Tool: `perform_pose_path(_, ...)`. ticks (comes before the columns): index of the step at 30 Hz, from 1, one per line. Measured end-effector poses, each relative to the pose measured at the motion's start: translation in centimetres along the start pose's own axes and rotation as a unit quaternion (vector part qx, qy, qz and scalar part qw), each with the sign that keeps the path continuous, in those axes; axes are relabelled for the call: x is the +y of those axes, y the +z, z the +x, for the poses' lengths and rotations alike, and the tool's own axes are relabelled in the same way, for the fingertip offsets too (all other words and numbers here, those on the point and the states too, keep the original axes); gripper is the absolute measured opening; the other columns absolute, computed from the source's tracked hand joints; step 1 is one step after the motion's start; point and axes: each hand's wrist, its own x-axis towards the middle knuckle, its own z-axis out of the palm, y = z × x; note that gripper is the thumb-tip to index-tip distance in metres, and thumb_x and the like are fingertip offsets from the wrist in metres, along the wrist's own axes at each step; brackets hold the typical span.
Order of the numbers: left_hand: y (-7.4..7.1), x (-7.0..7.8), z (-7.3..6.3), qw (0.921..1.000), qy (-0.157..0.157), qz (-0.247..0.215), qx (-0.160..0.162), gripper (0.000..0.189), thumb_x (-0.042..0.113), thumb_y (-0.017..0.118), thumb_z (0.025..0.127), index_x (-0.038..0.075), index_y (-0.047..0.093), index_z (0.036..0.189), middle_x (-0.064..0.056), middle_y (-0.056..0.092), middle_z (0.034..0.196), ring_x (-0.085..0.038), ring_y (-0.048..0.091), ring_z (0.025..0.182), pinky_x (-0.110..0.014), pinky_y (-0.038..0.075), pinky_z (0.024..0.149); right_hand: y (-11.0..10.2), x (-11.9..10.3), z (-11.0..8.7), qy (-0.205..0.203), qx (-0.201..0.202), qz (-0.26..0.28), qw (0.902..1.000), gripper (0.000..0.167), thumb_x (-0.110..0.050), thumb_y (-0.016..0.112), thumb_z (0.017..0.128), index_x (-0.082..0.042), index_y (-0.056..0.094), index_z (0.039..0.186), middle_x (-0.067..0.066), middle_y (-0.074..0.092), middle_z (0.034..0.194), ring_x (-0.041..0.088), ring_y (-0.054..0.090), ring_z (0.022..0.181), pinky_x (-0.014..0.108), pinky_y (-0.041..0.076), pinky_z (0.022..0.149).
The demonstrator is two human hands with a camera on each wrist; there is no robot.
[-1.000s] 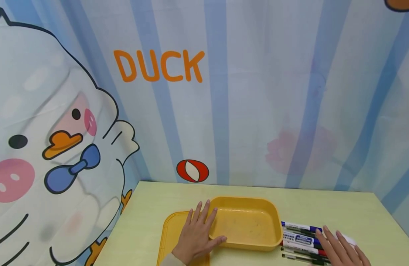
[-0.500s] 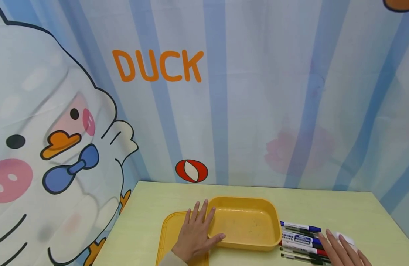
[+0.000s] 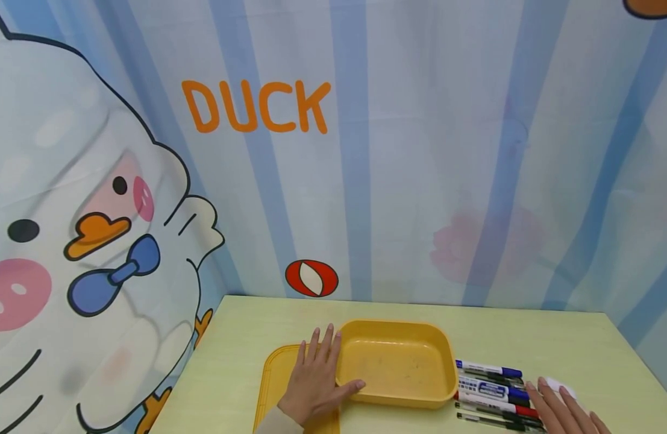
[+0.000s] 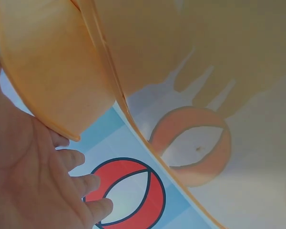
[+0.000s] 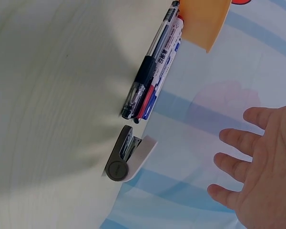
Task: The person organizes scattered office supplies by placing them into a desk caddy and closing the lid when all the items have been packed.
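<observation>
My left hand [image 3: 314, 383] is spread flat over the yellow lid [image 3: 275, 377], its fingers along the left rim of a yellow plastic box [image 3: 398, 361] and its thumb overlapping the box's near corner. In the left wrist view, the fingers [image 4: 86, 183] extend near the box edge [image 4: 57, 71]. At the lower right my right hand [image 3: 569, 413] hovers with fingers extended, holding nothing. Just left of it lie several pens and markers [image 3: 490, 392] in a row. A stapler [image 5: 121, 157], dark on one side and white on the other, lies by the pen ends, partly hidden by my right hand in the head view.
All of this lies on a pale yellow table [image 3: 257, 319]. Behind it hangs a striped blue curtain [image 3: 398, 181] printed with a duck and the word DUCK. The pens reach close to the box's right side.
My right hand has drawn slightly right and toward me, showing more of the marker ends. The left hand has shifted a little left along the box. The head view has turned slightly.
</observation>
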Motion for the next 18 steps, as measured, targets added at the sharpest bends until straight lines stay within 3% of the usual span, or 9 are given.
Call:
perform_pose_path(8,0.0,0.0,0.0,0.9999,-0.002,-0.011,-0.005,0.100,0.076,0.048,0.091,0.008,0.025,0.162,-0.011,0.019,0.169,-0.038,0.020,0.154,-0.062,0.023,0.120,-0.1,0.6,-0.1,0.004,0.000,-0.004,1.0000,0.097,-0.070,0.068,0.083,-0.031,0.027,0.162,0.015,0.045,0.157,0.052,0.039,0.139,0.024,-0.029,0.103)
perform_pose_path(11,0.1,-0.1,0.1,0.9999,-0.002,-0.010,-0.007,0.101,0.076,0.047,0.091,0.008,0.025,0.162,-0.011,0.019,0.170,-0.038,0.020,0.155,-0.062,0.022,0.120,-0.3,0.8,0.0,0.016,-0.022,-0.005,0.9996,0.099,-0.073,0.064,0.084,-0.028,0.026,0.163,0.017,0.043,0.158,0.054,0.039,0.138,0.039,-0.030,0.106)
perform_pose_path(13,0.3,-0.1,0.1,0.9999,-0.002,-0.009,-0.008,0.101,0.077,0.047,0.091,0.008,0.025,0.162,-0.011,0.019,0.170,-0.037,0.019,0.155,-0.062,0.022,0.120,-0.5,0.9,0.1,0.022,-0.036,0.004,0.9991,0.101,-0.073,0.063,0.085,-0.026,0.022,0.164,0.019,0.042,0.158,0.055,0.037,0.139,0.040,-0.030,0.105)
perform_pose_path(16,0.5,-0.2,0.2,1.0000,-0.001,-0.007,-0.006,0.102,0.077,0.047,0.091,0.008,0.024,0.162,-0.010,0.019,0.170,-0.036,0.018,0.155,-0.061,0.021,0.121,-1.2,1.0,0.2,0.009,-0.026,0.016,0.9995,0.102,-0.069,0.066,0.085,-0.025,0.019,0.164,0.020,0.043,0.157,0.054,0.039,0.138,0.034,-0.028,0.107)
perform_pose_path(18,0.5,-0.2,0.2,1.0000,0.001,-0.004,-0.003,0.102,0.078,0.047,0.091,0.008,0.024,0.162,-0.010,0.019,0.170,-0.036,0.018,0.155,-0.061,0.020,0.121,-1.7,1.2,0.4,-0.011,0.002,0.026,0.9996,0.103,-0.063,0.073,0.083,-0.024,0.023,0.163,0.021,0.048,0.152,0.051,0.045,0.133,0.020,-0.025,0.106)
